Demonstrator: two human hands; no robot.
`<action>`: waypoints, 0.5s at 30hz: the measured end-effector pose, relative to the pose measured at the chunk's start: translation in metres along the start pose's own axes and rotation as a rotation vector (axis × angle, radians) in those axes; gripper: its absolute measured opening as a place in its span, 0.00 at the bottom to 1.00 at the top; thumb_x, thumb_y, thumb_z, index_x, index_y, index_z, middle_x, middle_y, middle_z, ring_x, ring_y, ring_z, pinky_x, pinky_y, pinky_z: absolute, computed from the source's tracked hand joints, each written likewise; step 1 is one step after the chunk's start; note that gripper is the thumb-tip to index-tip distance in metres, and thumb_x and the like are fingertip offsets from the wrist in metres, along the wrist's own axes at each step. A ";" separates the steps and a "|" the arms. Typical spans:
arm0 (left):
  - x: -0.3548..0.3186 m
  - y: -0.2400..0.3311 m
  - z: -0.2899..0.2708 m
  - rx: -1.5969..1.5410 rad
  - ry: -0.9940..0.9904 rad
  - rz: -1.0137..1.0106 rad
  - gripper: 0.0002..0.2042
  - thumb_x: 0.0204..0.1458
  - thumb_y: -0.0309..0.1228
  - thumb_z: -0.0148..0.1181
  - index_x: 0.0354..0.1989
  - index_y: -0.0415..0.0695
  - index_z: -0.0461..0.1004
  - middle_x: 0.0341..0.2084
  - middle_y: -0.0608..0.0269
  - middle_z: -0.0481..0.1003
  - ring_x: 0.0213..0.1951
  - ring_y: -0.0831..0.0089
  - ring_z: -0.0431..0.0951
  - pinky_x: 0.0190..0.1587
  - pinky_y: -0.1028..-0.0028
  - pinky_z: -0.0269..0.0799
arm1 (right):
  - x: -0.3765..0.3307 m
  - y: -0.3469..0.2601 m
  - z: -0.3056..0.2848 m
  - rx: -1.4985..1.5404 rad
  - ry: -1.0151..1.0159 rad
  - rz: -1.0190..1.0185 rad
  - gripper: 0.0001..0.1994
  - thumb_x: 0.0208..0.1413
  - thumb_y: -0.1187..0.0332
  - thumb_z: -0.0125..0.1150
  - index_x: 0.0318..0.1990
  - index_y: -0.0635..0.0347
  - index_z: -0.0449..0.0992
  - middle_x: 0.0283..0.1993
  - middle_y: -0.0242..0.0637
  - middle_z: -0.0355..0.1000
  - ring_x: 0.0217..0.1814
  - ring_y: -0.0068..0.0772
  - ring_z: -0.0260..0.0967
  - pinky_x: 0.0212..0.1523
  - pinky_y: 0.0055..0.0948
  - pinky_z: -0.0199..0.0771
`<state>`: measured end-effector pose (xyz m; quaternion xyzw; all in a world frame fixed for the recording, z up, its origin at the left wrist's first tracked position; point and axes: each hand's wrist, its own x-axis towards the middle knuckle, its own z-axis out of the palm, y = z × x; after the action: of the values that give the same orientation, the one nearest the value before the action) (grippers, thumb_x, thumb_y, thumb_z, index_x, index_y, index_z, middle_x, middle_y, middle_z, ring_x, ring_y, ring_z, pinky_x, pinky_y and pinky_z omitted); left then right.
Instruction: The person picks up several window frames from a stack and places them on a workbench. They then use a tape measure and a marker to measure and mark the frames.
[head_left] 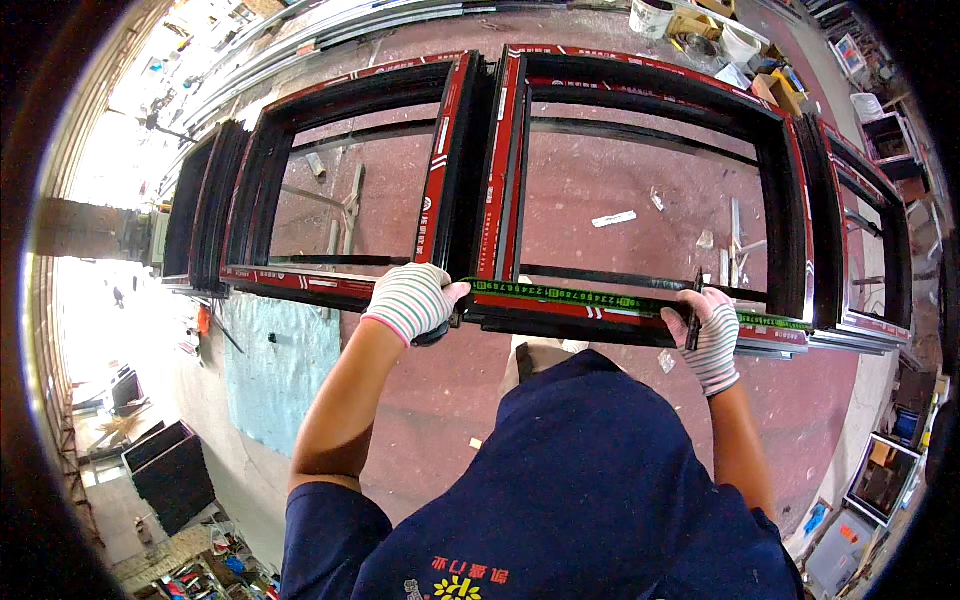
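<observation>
From my end I saw the green measuring tape (pixel 600 298) lying along the near edge of the red-and-black frame (pixel 503 150), reaching toward its near-right corner. At the near-left corner the left hand (pixel 412 303) had its gloved fingers curled; I could not tell what they gripped. Farther right, the right hand (pixel 712 328) pinched a slim black tool (pixel 694 325) crosswise to the tape.

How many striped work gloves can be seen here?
2: one striped glove on the left hand, beside the green tape-measure blade's left visible end; another on the right hand, holding a slim black pen-like tool. Others may be hidden.
</observation>
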<state>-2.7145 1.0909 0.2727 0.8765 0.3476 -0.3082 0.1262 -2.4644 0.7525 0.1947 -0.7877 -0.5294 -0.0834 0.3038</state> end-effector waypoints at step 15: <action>-0.003 -0.002 0.001 0.009 -0.007 0.002 0.27 0.63 0.56 0.49 0.41 0.43 0.84 0.36 0.46 0.82 0.43 0.50 0.82 0.51 0.57 0.76 | -0.004 -0.001 0.000 -0.010 -0.004 0.004 0.15 0.49 0.62 0.74 0.41 0.53 0.75 0.30 0.38 0.72 0.37 0.49 0.71 0.45 0.45 0.69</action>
<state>-2.7178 1.0903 0.2739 0.8764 0.3448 -0.3125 0.1239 -2.4667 0.7493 0.1932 -0.7903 -0.5282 -0.0838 0.2989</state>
